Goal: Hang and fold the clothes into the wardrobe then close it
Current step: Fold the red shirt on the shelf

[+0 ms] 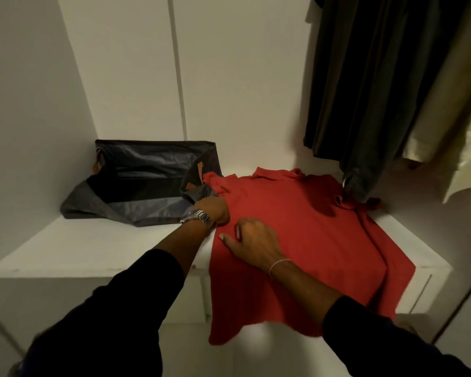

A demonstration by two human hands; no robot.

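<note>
A red shirt [305, 229] lies spread face down on the white wardrobe shelf [98, 248], collar toward the back wall and hem hanging over the shelf's front edge. My left hand [214, 209], with a metal watch on the wrist, grips the shirt's left edge near the sleeve. My right hand [252, 242] rests on the shirt's left half with its fingers loosely curled on the cloth. The shirt's right sleeve lies bunched under the hanging clothes.
A collapsed grey fabric storage box [144, 183] sits at the back left of the shelf, touching the shirt's left sleeve. Dark garments [370, 85] and a pale one [452, 126] hang at the upper right, their lower ends brushing the shirt. White walls enclose the compartment.
</note>
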